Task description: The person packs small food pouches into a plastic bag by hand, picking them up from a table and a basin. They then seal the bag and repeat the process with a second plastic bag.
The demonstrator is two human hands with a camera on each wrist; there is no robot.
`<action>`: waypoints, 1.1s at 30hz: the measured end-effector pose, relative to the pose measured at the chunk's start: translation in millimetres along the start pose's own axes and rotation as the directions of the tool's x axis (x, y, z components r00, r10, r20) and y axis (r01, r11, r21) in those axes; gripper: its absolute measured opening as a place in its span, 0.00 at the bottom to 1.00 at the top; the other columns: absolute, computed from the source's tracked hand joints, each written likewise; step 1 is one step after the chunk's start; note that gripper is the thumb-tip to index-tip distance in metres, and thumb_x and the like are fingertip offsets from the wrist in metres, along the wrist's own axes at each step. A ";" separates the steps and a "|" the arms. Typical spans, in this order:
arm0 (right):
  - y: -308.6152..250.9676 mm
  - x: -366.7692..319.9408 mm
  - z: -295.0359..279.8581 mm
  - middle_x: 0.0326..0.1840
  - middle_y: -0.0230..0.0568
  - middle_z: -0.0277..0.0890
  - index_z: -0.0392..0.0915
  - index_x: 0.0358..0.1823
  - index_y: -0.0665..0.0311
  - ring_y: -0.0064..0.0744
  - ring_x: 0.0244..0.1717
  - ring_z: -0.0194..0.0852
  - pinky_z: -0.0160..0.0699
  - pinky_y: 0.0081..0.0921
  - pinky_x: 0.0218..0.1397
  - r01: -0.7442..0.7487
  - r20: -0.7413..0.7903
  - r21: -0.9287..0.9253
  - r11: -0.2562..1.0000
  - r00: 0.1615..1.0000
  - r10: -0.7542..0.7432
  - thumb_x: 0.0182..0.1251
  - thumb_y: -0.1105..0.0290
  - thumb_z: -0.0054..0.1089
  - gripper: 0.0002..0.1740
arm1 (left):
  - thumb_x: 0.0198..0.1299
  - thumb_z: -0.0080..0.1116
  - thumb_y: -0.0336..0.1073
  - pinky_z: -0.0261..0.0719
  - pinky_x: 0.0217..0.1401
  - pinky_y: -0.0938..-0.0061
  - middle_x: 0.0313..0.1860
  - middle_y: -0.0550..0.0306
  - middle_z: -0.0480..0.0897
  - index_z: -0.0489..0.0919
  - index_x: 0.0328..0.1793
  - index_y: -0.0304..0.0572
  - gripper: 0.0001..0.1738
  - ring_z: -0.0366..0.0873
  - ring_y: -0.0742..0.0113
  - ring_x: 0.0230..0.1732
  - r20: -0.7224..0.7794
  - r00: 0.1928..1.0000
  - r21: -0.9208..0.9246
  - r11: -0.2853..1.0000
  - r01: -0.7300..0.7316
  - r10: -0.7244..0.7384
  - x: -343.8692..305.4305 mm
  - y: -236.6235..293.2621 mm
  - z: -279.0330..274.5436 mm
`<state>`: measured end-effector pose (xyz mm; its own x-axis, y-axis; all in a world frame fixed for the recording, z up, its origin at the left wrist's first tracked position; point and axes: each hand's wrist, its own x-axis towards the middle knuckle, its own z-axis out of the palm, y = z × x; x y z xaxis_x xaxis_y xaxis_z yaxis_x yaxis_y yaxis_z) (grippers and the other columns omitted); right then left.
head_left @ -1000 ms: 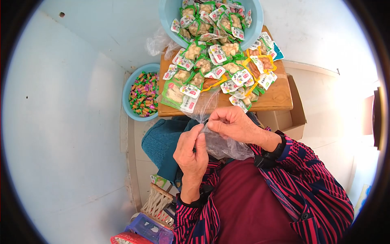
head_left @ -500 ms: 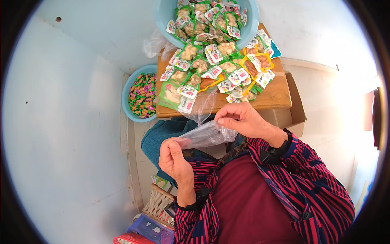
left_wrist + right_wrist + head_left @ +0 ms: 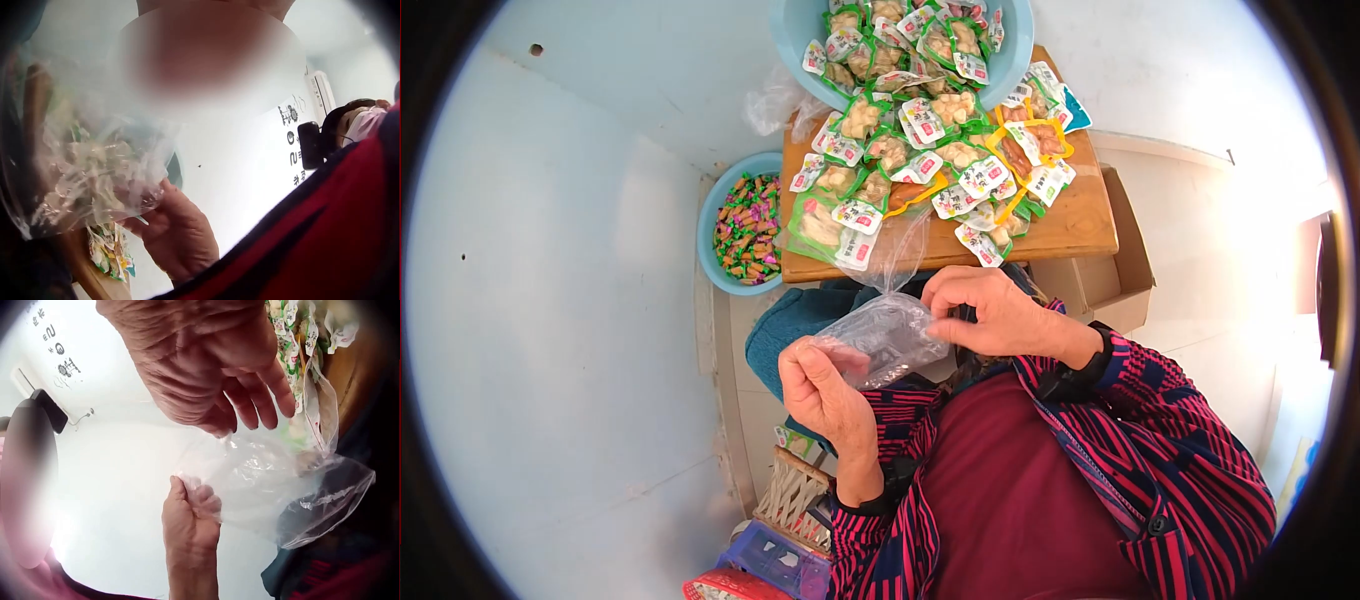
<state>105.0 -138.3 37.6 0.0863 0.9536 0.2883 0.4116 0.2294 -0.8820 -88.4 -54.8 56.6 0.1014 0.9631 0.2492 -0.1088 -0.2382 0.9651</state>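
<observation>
A clear plastic bag [image 3: 890, 335] is spread out between the hands above the lap. My left hand [image 3: 825, 390] holds its left side, fingers behind the film and thumb outside it. In the right wrist view the left fingers [image 3: 203, 501] show through the plastic. My right hand [image 3: 990, 310] is at the bag's other side, thumb and forefinger tips close together at its edge and the other fingers loosely extended. From the left wrist, the bag [image 3: 106, 169] looks wide and crinkled. Another clear film [image 3: 900, 245] hangs from the table edge, meeting the bag at a gathered point.
On a wooden table [image 3: 1080, 225] lie several vacuum-packed food packets [image 3: 920, 120]; more fill a blue basin [image 3: 1020, 50]. A second blue basin [image 3: 710, 225] of wrapped sweets stands left. A cardboard box [image 3: 1135, 235] is at right, a purple basket [image 3: 775, 560] at lower left.
My left hand has moved left and down, away from my right hand. The crumpled bag was stretched between them and now spreads wider. My right hand has lowered slightly.
</observation>
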 end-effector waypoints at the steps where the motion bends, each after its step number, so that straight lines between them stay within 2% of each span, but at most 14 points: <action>1: -3.8 -0.5 -2.6 0.44 0.38 0.80 0.78 0.37 0.67 0.30 0.42 0.78 0.77 0.25 0.47 -0.109 0.031 0.050 0.993 0.994 0.108 0.68 0.69 0.68 0.09 | 0.81 0.44 0.43 0.67 0.23 0.78 0.23 0.62 0.72 0.72 0.39 0.40 0.17 0.69 0.74 0.19 0.009 1.000 0.022 1.000 -0.022 0.021 0.7 1.0 -1.1; 2: -1.6 -1.1 -2.9 0.44 0.38 0.80 0.78 0.37 0.67 0.30 0.42 0.78 0.77 0.25 0.47 -0.107 0.032 0.049 0.993 0.994 0.105 0.68 0.69 0.68 0.09 | 0.81 0.44 0.43 0.63 0.21 0.80 0.20 0.64 0.70 0.72 0.39 0.41 0.18 0.65 0.77 0.18 0.017 0.999 0.043 0.998 -0.046 0.045 1.1 0.5 -3.2; 4: 3.6 -0.5 -6.6 0.46 0.33 0.81 0.79 0.40 0.66 0.22 0.43 0.76 0.76 0.22 0.50 -0.293 0.054 0.596 0.748 0.944 0.326 0.73 0.71 0.62 0.06 | 0.81 0.44 0.43 0.61 0.20 0.81 0.21 0.65 0.69 0.72 0.39 0.41 0.17 0.63 0.80 0.17 0.014 1.000 0.017 1.000 -0.014 0.014 3.7 -3.9 -11.4; 6: 2.0 0.0 -14.3 0.48 0.29 0.80 0.81 0.45 0.65 0.17 0.46 0.74 0.74 0.20 0.52 -0.257 0.075 0.629 0.734 0.960 0.271 0.77 0.68 0.58 0.08 | 0.81 0.45 0.42 0.59 0.19 0.83 0.21 0.67 0.68 0.72 0.40 0.40 0.16 0.61 0.82 0.17 0.016 1.000 -0.011 1.000 0.019 -0.019 4.2 -6.8 -15.2; 8: -5.2 2.2 -14.4 0.48 0.30 0.81 0.82 0.49 0.66 0.16 0.46 0.73 0.73 0.18 0.53 -0.287 0.122 0.776 0.561 0.942 0.313 0.79 0.64 0.57 0.12 | 0.81 0.45 0.41 0.58 0.19 0.84 0.21 0.68 0.66 0.71 0.39 0.41 0.16 0.60 0.83 0.17 -0.028 0.994 0.027 0.994 0.105 -0.104 4.1 -9.0 -15.1; 12: -4.1 1.6 -7.8 0.46 0.28 0.81 0.82 0.52 0.66 0.15 0.45 0.74 0.73 0.18 0.52 -0.310 0.160 0.814 0.491 0.933 0.323 0.80 0.61 0.55 0.16 | 0.81 0.45 0.41 0.60 0.22 0.85 0.24 0.68 0.69 0.75 0.42 0.40 0.15 0.62 0.84 0.20 0.044 0.966 -0.061 0.964 0.258 -0.256 4.5 -15.5 -21.0; 14: -3.0 2.0 -5.6 0.41 0.26 0.81 0.82 0.52 0.66 0.13 0.41 0.72 0.72 0.17 0.48 -0.341 0.151 0.772 0.537 0.918 0.366 0.81 0.60 0.55 0.16 | 0.75 0.55 0.40 0.71 0.33 0.80 0.37 0.60 0.78 0.78 0.50 0.39 0.11 0.74 0.76 0.33 -0.060 0.994 0.161 0.982 0.101 -0.092 5.7 -18.3 -18.6; 15: 0.4 1.4 -4.8 0.41 0.26 0.81 0.82 0.52 0.66 0.13 0.41 0.72 0.72 0.17 0.48 -0.341 0.151 0.772 0.536 0.918 0.366 0.81 0.60 0.55 0.16 | 0.75 0.55 0.40 0.71 0.33 0.80 0.37 0.60 0.78 0.78 0.50 0.39 0.11 0.74 0.76 0.33 -0.060 0.994 0.161 0.982 0.101 -0.092 6.9 -17.3 -19.0; 17: 8.5 -0.7 -2.2 0.50 0.34 0.84 0.81 0.49 0.67 0.20 0.49 0.78 0.77 0.23 0.57 -0.366 0.164 0.737 0.569 0.913 0.375 0.80 0.63 0.56 0.14 | 0.65 0.67 0.38 0.77 0.54 0.66 0.54 0.50 0.80 0.80 0.56 0.39 0.17 0.78 0.58 0.55 0.054 0.923 0.529 0.773 -0.350 0.381 9.6 -12.3 -21.2; 18: 8.2 -0.3 -0.1 0.50 0.34 0.84 0.81 0.49 0.67 0.20 0.49 0.78 0.77 0.23 0.57 -0.367 0.167 0.738 0.567 0.912 0.375 0.80 0.63 0.56 0.14 | 0.65 0.67 0.38 0.77 0.54 0.66 0.54 0.50 0.80 0.80 0.56 0.39 0.17 0.78 0.58 0.55 0.054 0.924 0.531 0.772 -0.348 0.380 10.3 -5.2 -20.6; 20: 6.1 2.5 5.4 0.34 0.19 0.73 0.80 0.42 0.63 0.10 0.35 0.65 0.66 0.15 0.40 -0.380 0.160 0.734 0.563 0.902 0.400 0.80 0.60 0.57 0.14 | 0.62 0.70 0.42 0.74 0.67 0.55 0.65 0.44 0.77 0.82 0.54 0.37 0.20 0.70 0.45 0.72 0.547 0.702 0.520 0.471 -0.712 0.457 12.8 11.4 -17.3; 26: -2.1 2.5 6.6 0.33 0.19 0.69 0.76 0.38 0.63 0.10 0.36 0.61 0.64 0.16 0.39 -0.339 0.190 0.568 0.750 0.941 0.282 0.81 0.60 0.55 0.14 | 0.59 0.72 0.50 0.71 0.71 0.52 0.63 0.46 0.80 0.84 0.53 0.37 0.25 0.71 0.41 0.72 0.635 0.722 0.311 0.765 -0.563 0.273 4.0 3.3 5.2; 27: -2.4 1.4 5.6 0.33 0.19 0.69 0.76 0.38 0.63 0.10 0.36 0.61 0.64 0.16 0.39 -0.340 0.187 0.568 0.749 0.940 0.285 0.81 0.60 0.55 0.14 | 0.58 0.74 0.45 0.72 0.71 0.52 0.54 0.48 0.85 0.85 0.49 0.36 0.21 0.77 0.42 0.67 0.611 0.741 0.302 0.784 -0.542 0.277 4.1 3.6 7.8; 33: 3.9 0.2 4.2 0.31 0.21 0.67 0.76 0.38 0.64 0.13 0.35 0.59 0.65 0.19 0.38 -0.365 0.222 0.479 0.798 0.930 0.292 0.81 0.60 0.53 0.16 | 0.58 0.73 0.29 0.75 0.68 0.56 0.44 0.51 0.88 0.85 0.40 0.35 0.08 0.83 0.48 0.58 0.555 0.803 0.224 0.891 -0.395 0.217 5.8 0.4 2.4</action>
<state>102.7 -136.4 32.6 -0.0005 0.9974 -0.0724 -0.1373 -0.0718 -0.9879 -85.4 -49.7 58.6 0.6063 0.6530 0.4540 0.0841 -0.6203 0.7799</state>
